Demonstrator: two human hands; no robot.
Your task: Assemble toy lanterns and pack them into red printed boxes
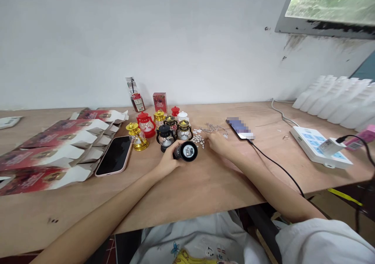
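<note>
My left hand is wrapped round a small black lantern, tipped so that its round base faces me. Inside the base's black rim shows a pale disc with metal parts. My right hand rests at the edge of a scatter of small silvery discs, fingers bent together; anything between the fingertips is too small to make out. Behind that hand lies a loose heap of thin metal pieces. Just beyond my left hand stand a black lantern and a dark bronze lantern.
More lanterns stand behind, among them a red lantern and a gold lantern. A phone and opened red boxes lie left. A cabled phone and a power strip are right. A bottle stands by the wall.
</note>
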